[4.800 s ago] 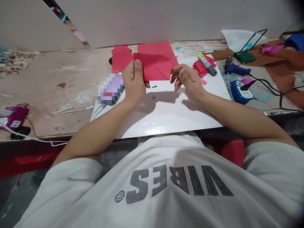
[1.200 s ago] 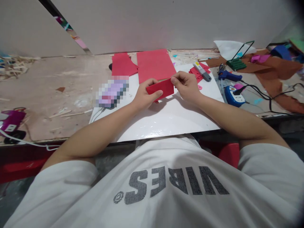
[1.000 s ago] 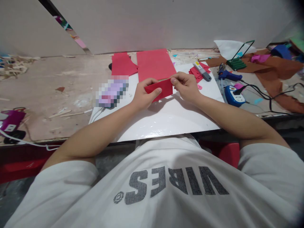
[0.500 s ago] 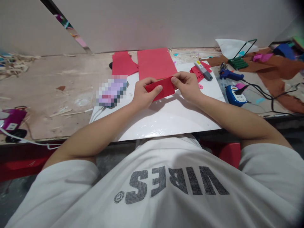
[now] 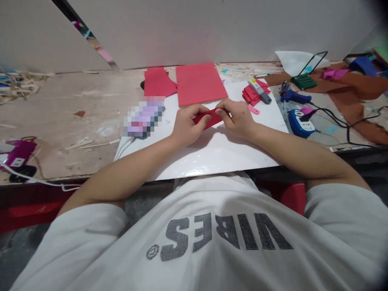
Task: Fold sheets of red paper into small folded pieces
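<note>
Red paper (image 5: 212, 119) is in the person's two hands, over the middle of a white board (image 5: 194, 163). The left hand (image 5: 188, 126) pinches one end, with its thumb on the near side and its fingers curled behind. The right hand (image 5: 240, 118) pinches the other end the same way. Both hands are nearly closed, and the thumbs are near each other. The paper is tilted, its right end a bit higher in the view.

Just past the hands lies a big red stack (image 5: 200, 83). More red sheets (image 5: 158, 83) lie to its left. A purple thing (image 5: 143, 119), blurred into squares, is near the left hand. Past the right hand, a grey cutter (image 5: 260, 91) lies on small red pieces (image 5: 250, 96), with a pink thing (image 5: 254, 110) beside them.
</note>
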`<state>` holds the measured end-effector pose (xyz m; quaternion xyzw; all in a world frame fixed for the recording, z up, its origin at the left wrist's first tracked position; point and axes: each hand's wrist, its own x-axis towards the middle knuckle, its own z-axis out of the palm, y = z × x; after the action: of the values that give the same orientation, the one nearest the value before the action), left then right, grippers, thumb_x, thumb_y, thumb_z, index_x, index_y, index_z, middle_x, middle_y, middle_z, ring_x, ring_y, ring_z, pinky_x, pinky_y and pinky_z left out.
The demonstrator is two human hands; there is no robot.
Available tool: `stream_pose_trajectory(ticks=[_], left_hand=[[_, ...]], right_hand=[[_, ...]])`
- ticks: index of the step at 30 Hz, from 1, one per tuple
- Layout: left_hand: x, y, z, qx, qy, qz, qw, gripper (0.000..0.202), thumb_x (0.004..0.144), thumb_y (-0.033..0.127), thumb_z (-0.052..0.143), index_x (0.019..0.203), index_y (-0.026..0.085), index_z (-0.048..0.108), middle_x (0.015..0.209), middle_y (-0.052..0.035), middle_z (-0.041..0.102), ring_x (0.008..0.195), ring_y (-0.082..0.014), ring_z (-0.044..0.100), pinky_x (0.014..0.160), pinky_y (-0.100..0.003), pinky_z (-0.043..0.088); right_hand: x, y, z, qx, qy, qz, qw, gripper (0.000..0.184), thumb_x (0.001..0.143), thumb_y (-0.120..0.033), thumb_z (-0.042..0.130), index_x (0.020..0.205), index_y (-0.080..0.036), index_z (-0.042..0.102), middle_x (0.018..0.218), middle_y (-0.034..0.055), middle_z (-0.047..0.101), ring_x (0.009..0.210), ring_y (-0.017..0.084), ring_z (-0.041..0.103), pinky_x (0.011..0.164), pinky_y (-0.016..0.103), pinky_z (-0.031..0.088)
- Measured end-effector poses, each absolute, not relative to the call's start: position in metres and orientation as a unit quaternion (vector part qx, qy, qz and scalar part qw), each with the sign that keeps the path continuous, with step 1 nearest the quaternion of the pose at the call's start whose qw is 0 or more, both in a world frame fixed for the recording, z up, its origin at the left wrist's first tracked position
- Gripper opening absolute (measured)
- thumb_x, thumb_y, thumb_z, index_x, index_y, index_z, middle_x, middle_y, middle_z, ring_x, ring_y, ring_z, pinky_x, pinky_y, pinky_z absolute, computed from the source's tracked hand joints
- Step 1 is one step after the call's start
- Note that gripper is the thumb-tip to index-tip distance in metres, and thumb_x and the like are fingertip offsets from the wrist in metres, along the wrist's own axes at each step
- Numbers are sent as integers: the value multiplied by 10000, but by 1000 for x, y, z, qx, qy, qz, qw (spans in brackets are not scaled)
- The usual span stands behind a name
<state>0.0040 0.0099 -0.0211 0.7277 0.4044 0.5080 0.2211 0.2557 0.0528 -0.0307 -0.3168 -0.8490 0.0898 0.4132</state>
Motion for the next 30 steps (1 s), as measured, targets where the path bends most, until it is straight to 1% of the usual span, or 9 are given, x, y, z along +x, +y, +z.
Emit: stream_pose_trajectory(ticks=[4,6,9,12,14,16,19,25,30], left_hand=[[4,7,-23,711,382,563,177,428,1133,769,844,1060,349,876,1029,-47,936,931,-300,845,892,-547,685],[1,9,-25,698,377,583,173,467,1149,824,832,1078,364,871,1049,-62,930,953,-323,851,914,-582,684],[-6,16,-28,702,390,573,164,440,1148,801,853,1099,364,868,1067,-75,922,1003,-356,852,981,-624,680],[-13,25,-30,725,394,560,79,400,1149,737,840,1109,340,872,1055,-77,928,1034,-368,834,1106,-687,636],[-15,29,-31,741,374,558,15,385,1190,698,777,1135,331,881,1045,-74,934,1008,-359,823,1137,-711,597],[-15,29,-31,760,347,549,-12,385,1238,679,726,1164,338,887,1034,-65,936,961,-345,814,1141,-710,570],[-12,28,-30,787,327,523,2,426,1277,720,707,1186,350,898,1025,-58,937,919,-327,812,1167,-691,546],[-7,21,-23,792,317,521,14,563,1282,805,657,1142,329,923,1042,-84,973,914,-329,880,997,-592,594],[-6,16,-21,776,338,532,33,628,1284,837,620,1059,325,907,997,-88,939,946,-329,881,1034,-560,628]], right_hand=[[254,45,-25,-296,-847,132,422,636,1349,-751,409,1254,-270,815,973,68,826,897,283,787,899,428,567],[255,45,-22,-297,-848,147,414,613,1348,-731,436,1222,-267,818,930,55,822,866,273,786,885,421,559],[259,49,-21,-318,-847,143,401,542,1324,-679,532,1099,-266,801,885,45,813,837,260,769,875,412,547],[261,54,-22,-340,-846,102,398,467,1293,-620,621,1077,-259,823,867,53,808,834,270,747,860,419,525],[262,56,-24,-344,-849,65,396,463,1293,-606,622,1108,-252,856,886,68,822,844,281,743,851,428,505],[262,57,-27,-336,-856,36,391,485,1305,-601,596,1136,-249,885,921,84,852,855,287,751,846,434,493],[261,59,-32,-319,-870,7,377,501,1324,-564,550,1173,-254,913,991,100,903,880,294,778,847,434,492],[262,62,-36,-303,-877,-29,372,490,1331,-483,531,1206,-251,944,1003,107,928,875,294,799,816,431,462],[260,57,-32,-315,-864,48,391,391,1287,-475,635,1224,-242,942,1057,108,940,870,273,793,867,420,556]])
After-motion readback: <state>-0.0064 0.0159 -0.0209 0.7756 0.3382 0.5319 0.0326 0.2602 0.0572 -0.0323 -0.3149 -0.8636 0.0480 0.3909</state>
